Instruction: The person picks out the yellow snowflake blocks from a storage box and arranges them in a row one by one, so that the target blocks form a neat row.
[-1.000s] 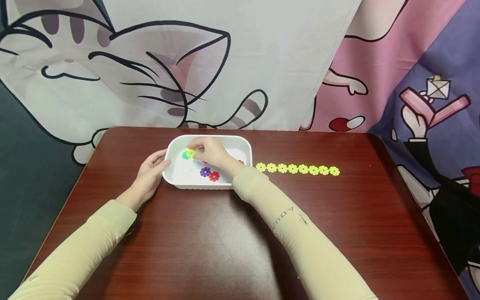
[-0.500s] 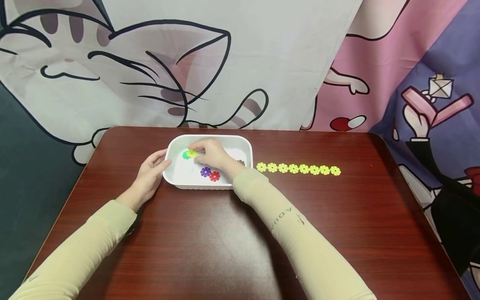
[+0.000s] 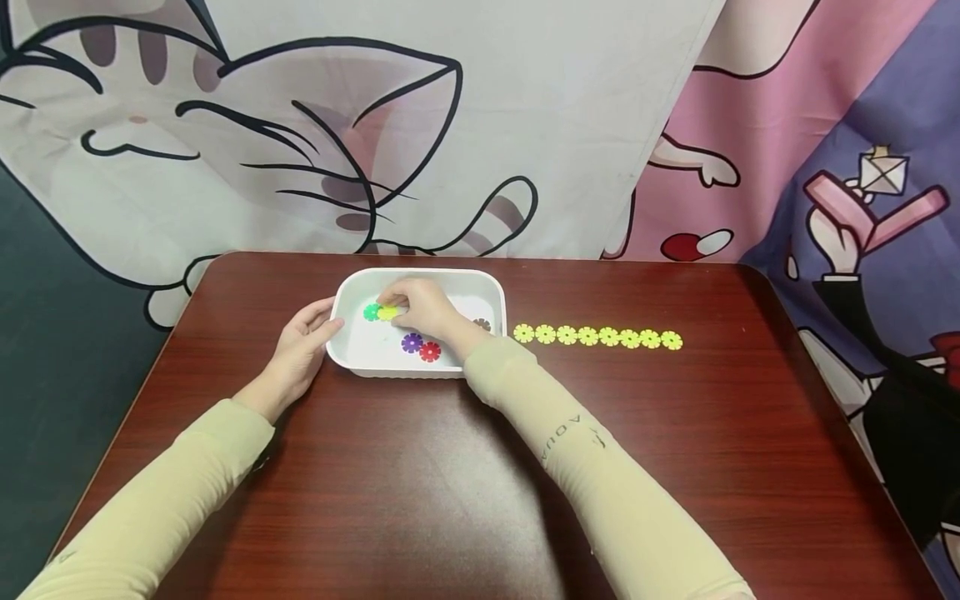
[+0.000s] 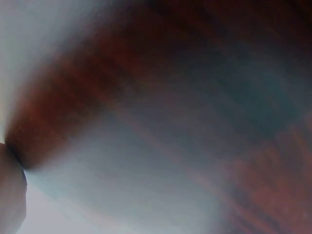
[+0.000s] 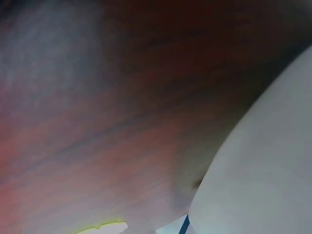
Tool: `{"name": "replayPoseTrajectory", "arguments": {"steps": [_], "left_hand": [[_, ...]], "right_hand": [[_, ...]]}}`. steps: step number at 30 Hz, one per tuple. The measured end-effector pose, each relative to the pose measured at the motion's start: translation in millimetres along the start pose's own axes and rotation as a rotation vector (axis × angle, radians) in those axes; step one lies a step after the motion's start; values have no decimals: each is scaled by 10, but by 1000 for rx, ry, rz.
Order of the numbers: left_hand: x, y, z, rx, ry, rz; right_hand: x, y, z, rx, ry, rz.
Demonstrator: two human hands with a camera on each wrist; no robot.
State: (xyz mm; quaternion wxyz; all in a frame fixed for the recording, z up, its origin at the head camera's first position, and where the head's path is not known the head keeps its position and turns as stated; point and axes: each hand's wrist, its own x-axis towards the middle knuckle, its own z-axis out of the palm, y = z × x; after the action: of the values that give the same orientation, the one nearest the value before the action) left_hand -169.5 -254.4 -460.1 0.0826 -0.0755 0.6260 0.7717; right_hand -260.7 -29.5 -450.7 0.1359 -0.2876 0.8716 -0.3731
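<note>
A white tray (image 3: pixel 491 296) stands near the far edge of the table. My left hand (image 3: pixel 297 348) holds its left rim, with the thumb on the edge. Reaching into the tray from the right, my right hand (image 3: pixel 426 310) pinches a yellow flower-shaped disc (image 3: pixel 387 314), partly covered by the fingers. A green flower-shaped disc (image 3: pixel 371 312) lies against its left side. A purple disc (image 3: pixel 412 342) and a red disc (image 3: pixel 431 352) sit near the tray's front wall. Beside my right wrist a brown disc (image 3: pixel 482 324) is partly hidden. Both wrist views are blurred.
Right of the tray, several yellow flower-shaped discs (image 3: pixel 588 336) form a straight row on the brown table (image 3: pixel 420 500). Behind the table hangs a white cloth (image 3: pixel 570 125) with a cat print; printed pink and blue cloth continues at the right.
The yellow disc under my right fingertips has shifted slightly down and right and looks more tilted. A pink-red edge seen earlier below the right hand is now hidden. My left hand stays put.
</note>
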Motion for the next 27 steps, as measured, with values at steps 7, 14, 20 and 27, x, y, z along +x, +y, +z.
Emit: {"name": "replayPoseTrajectory", "arguments": {"steps": [7,14,20,27], "left_hand": [[-7,11,4,-9,4,6],[-12,9,10,-17,3,13],[-7,1,11,-9,7,13],[-3,5,9,18,14,-3]], "right_hand": [[1,-10,-25,62,1,-7],[-16,-18,-47,112,64,32],[-11,-16,-49,96,105,34],[5,-27,-52,113,125,52]]}}
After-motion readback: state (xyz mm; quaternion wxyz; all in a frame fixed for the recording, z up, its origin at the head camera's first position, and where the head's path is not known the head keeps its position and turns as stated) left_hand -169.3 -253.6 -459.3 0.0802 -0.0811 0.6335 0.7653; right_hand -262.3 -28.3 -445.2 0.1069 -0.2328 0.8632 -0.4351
